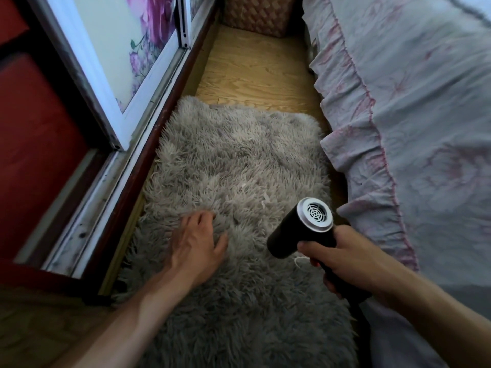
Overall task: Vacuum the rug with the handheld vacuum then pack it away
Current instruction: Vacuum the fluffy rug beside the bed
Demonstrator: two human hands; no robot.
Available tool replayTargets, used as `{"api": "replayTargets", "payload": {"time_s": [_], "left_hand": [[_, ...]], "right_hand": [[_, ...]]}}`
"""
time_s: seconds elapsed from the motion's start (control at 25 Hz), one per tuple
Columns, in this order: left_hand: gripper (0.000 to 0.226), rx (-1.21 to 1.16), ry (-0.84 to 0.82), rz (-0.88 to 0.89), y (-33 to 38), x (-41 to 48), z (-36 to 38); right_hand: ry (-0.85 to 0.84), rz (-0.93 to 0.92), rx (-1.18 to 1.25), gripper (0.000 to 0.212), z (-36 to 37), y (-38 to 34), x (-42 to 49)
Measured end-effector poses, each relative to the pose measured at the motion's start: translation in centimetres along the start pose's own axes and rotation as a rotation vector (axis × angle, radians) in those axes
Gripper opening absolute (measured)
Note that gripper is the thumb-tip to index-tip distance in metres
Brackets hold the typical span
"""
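**Handheld vacuum held over shag rug, left hand flat on pile**

Head view: The grey shag rug (233,160) lies on the wood floor (255,67), between the sliding door track (111,166) on the left and the frilled bed cover (414,134) on the right. The left hand (198,244) rests palm-down on the rug's near-left area, fingers spread and sunk lightly into the pile. The right hand (342,257) is wrapped tight around the grip of the black handheld vacuum (300,229). The silver vented end cap faces up toward the camera; the barrel angles down toward the rug. Its nozzle end is not visible. Small pale scraps (261,204) lie in the pile just beyond the vacuum. A quilted pink box (259,14) stands at the far end of the floor.
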State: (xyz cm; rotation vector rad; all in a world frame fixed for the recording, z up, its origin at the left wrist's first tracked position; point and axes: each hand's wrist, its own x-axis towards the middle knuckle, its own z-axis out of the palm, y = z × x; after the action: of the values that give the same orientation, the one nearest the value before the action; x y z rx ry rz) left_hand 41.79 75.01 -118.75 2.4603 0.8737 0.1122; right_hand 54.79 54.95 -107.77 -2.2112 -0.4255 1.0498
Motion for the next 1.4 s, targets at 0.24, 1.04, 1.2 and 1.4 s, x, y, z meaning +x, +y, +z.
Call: {"api": "replayTargets", "payload": {"time_s": [0.24,1.04,1.2,1.4], "left_hand": [[0.048,0.003,0.002,-0.007,-0.2,-0.2,-0.1],[0.046,-0.012,-0.024,-0.058,-1.4,2.1,0.5],[0.048,-0.004,-0.033,-0.053,-1.4,2.2,0.7],[0.047,-0.008,-0.013,-0.049,-2.1,2.7,0.5]], "right_hand": [[0.060,-0.039,0.025,0.030,0.8,0.3,0.1],[0.250,-0.155,0.033,0.038,1.0,-1.5,8.9],[0.330,-0.140,0.006,0.037,0.5,-1.9,10.4],[0.345,-0.106,0.133,0.029,-0.9,-1.9,11.1]]}}
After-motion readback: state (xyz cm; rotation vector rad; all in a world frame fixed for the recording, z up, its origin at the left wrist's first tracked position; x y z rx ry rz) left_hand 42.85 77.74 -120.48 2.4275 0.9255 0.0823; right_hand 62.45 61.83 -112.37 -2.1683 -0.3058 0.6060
